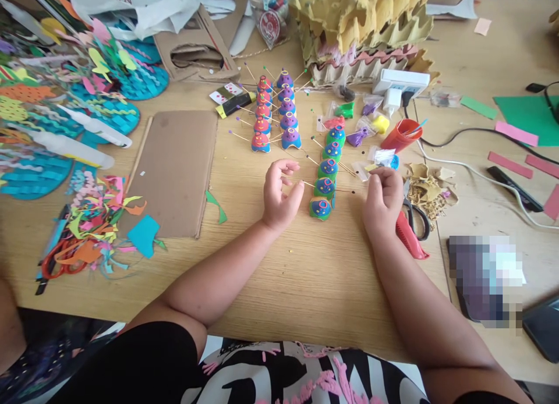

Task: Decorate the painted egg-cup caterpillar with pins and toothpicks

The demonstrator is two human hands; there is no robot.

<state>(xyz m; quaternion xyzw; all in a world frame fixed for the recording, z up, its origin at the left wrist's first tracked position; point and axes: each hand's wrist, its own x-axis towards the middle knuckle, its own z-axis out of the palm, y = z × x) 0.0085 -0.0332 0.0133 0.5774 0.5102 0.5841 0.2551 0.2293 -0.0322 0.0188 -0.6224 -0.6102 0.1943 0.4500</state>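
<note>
A row of blue-and-green painted egg-carton cups [327, 168] lies between my hands, with thin sticks tipped with dark dots poking out of its sides. My left hand [279, 194] is at the row's left, fingers curved and thumb apart, with the thumb tip close to one stick. On the right, my right hand [383, 203] has its fingers curled together; whatever they hold, if anything, is hidden. Farther back stand a red-and-blue cup row [262, 113] and a purple-and-blue cup row [288, 110], both with similar sticks.
Scissors [419, 218] and a red-handled tool [410, 238] lie beside my right wrist. Behind are a red cup [402, 134], small clay bags [358, 136], a power strip [404, 82] and stacked egg cartons [358, 20]. Cardboard [174, 171] and paper scraps [100, 223] lie left.
</note>
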